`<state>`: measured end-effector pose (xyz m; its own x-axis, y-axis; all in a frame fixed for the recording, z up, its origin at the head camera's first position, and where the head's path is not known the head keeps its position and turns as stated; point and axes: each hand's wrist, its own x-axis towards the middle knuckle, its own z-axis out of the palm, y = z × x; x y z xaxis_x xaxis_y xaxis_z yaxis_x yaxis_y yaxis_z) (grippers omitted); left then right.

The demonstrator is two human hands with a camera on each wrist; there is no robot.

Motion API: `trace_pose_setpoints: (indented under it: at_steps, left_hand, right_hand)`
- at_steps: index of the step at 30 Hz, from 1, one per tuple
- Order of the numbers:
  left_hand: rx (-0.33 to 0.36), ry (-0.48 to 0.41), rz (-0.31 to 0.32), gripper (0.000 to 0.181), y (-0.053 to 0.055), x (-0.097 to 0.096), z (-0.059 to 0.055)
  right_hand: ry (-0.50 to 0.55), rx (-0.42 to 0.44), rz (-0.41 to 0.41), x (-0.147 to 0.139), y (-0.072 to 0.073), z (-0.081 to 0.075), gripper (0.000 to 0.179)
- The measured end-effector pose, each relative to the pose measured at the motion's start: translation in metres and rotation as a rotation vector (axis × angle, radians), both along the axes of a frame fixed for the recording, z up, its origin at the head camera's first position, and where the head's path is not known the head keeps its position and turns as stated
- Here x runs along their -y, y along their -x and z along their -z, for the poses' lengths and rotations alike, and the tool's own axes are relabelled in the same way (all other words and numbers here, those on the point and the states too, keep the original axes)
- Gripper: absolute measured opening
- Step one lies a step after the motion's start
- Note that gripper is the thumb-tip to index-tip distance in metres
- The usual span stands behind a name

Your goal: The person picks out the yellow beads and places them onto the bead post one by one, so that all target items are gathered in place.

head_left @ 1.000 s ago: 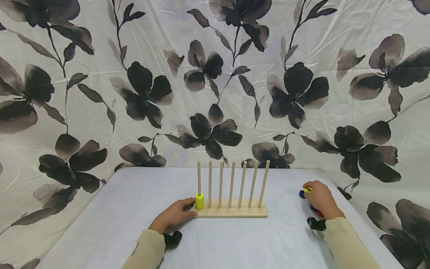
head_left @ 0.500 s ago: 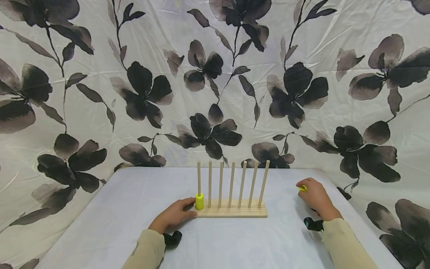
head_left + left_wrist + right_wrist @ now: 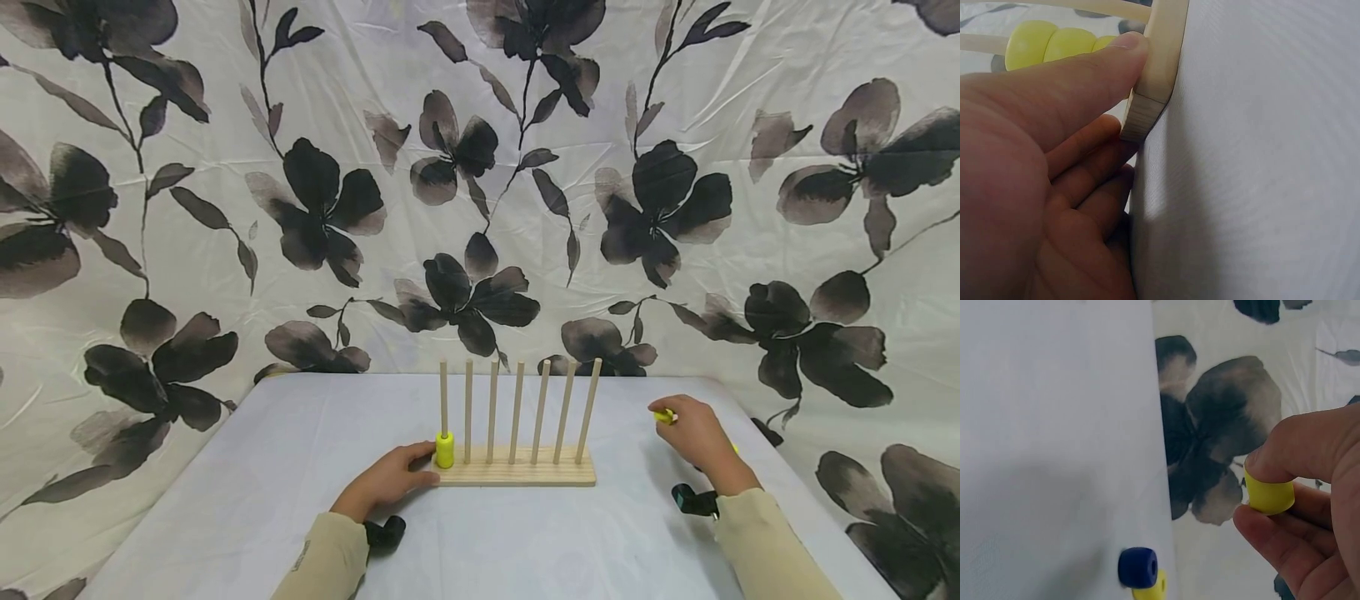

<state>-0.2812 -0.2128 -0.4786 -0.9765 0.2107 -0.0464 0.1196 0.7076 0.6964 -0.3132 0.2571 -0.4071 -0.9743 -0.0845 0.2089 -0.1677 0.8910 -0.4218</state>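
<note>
A wooden peg stand (image 3: 517, 475) with a row of upright pegs stands mid-table. Yellow beads (image 3: 445, 450) are stacked on its leftmost peg. My left hand (image 3: 390, 482) holds the left end of the base; in the left wrist view the thumb (image 3: 1104, 69) lies along the wood and the other fingers bend in at its end. Off to the right, my right hand (image 3: 697, 437) pinches a loose yellow bead (image 3: 1269, 497) between thumb and fingers, raised over the white tabletop.
A dark blue bead (image 3: 1137, 567) and another yellow bead (image 3: 1155, 587) lie near the table's edge, mostly hidden behind the right hand in the head view. A floral cloth (image 3: 465, 167) hangs behind the white-covered table (image 3: 300, 433).
The right hand has lifted the yellow bead away from the loose beads and carried it a little leftward. The left hand and the stand keep their place.
</note>
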Motion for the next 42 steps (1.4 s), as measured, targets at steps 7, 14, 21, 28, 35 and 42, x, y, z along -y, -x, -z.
trace_pose_setpoints:
  at_steps: [7, 14, 21, 28, 35, 42]
  left_hand:
    - [-0.003, -0.003, 0.004, 0.063, 0.0, 0.0, 0.001]
    - [-0.005, -0.004, 0.003, 0.062, 0.001, 0.0, 0.001]
    - [-0.003, -0.002, -0.001, 0.062, -0.001, -0.001, -0.002]
    - [0.001, -0.004, -0.004, 0.062, -0.002, -0.001, -0.002]
    - [0.006, -0.015, -0.002, 0.062, -0.002, -0.001, -0.001]
    - [0.014, -0.02, -0.003, 0.063, -0.003, -0.001, -0.003]
  right_hand:
    - [0.019, -0.046, -0.03, 0.004, -0.004, -0.007, 0.031]
    - [0.056, -0.098, -0.044, 0.01, -0.009, -0.016, 0.03]
    - [0.087, -0.128, -0.066, 0.019, -0.013, -0.026, 0.03]
    - [0.096, -0.185, -0.117, 0.025, -0.019, -0.037, 0.029]
    - [0.115, -0.22, -0.154, 0.031, -0.024, -0.046, 0.028]
    - [0.095, -0.264, -0.186, 0.035, -0.028, -0.055, 0.025]
